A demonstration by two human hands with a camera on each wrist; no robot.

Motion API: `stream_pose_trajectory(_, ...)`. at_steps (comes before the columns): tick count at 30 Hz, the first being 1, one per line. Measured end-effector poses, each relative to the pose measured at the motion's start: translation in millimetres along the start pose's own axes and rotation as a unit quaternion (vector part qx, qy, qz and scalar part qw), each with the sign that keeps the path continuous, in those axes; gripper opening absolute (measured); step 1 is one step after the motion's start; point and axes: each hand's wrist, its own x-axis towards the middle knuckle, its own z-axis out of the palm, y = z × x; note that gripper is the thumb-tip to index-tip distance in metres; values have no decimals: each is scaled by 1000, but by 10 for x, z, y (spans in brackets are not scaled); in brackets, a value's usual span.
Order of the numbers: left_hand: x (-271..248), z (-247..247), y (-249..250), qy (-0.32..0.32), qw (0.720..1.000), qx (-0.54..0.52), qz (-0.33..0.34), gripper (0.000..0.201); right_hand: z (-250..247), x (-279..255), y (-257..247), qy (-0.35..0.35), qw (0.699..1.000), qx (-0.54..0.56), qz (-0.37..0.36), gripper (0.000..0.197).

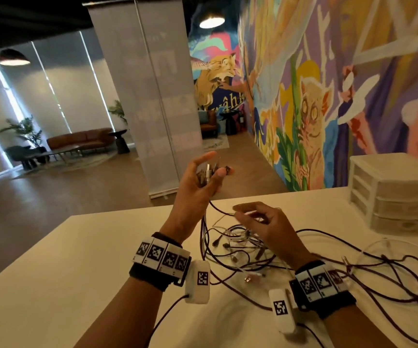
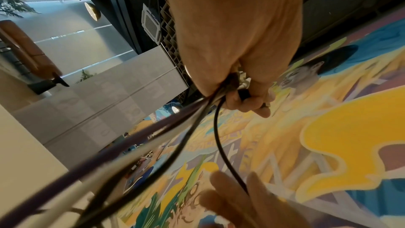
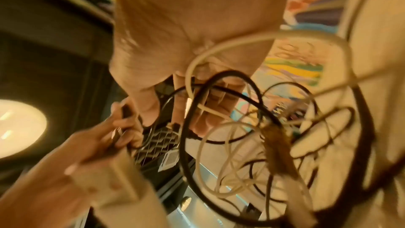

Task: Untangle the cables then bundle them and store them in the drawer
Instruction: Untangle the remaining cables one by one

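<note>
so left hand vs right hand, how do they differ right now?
The left hand is raised above the table, gripping a bunch of cable ends; the right hand sits low over the tangle, fingers loosely curled among loops, grip unclear. The left palm faces the camera; the right shows its back. Both wear marker wristbands.

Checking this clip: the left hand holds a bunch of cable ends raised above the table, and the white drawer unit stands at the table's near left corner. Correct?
Not quite. The drawer unit stands at the table's far right, as the head view shows. The left hand does hold the cable ends raised above the table.
</note>
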Motion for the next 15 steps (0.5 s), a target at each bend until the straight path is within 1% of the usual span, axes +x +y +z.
stream_pose_trajectory(2,-31,68,-17,-18,1000,17,-15,38,69,-63,-94,-60,991,-116,-27,44)
stream_pose_trajectory(3,-48,115,-32,-32,999,27,-23,36,138,-95,-154,-92,984,-148,-24,53)
stream_pose_trajectory(4,-60,161,-49,-49,998,38,-30,35,217,-114,-190,-117,980,-163,-12,58)
stream_pose_trajectory(5,-66,193,-70,-70,996,42,-38,35,297,-132,-216,-134,977,-165,-1,57)
stream_pose_trajectory(7,-47,209,-75,-108,992,14,-61,39,423,-149,-241,-146,980,-137,8,35)
stream_pose_trajectory(8,-22,199,-65,-119,990,-22,-79,42,448,-158,-255,-148,983,-110,15,27)
stream_pose_trajectory(9,5,180,-48,-123,985,-67,-101,46,457,-171,-273,-149,986,-72,29,26)
stream_pose_trajectory(10,26,158,-20,-125,977,-119,-125,52,448,-180,-281,-148,987,-31,46,30)
stream_pose_trajectory(12,53,94,19,-128,954,-215,-168,66,408,-201,-312,-151,985,48,70,33)
stream_pose_trajectory(14,50,10,16,-133,929,-287,-191,74,391,-202,-331,-168,979,89,74,33)
stream_pose_trajectory(15,37,-36,-3,-138,919,-315,-193,74,390,-201,-343,-175,977,99,72,34)
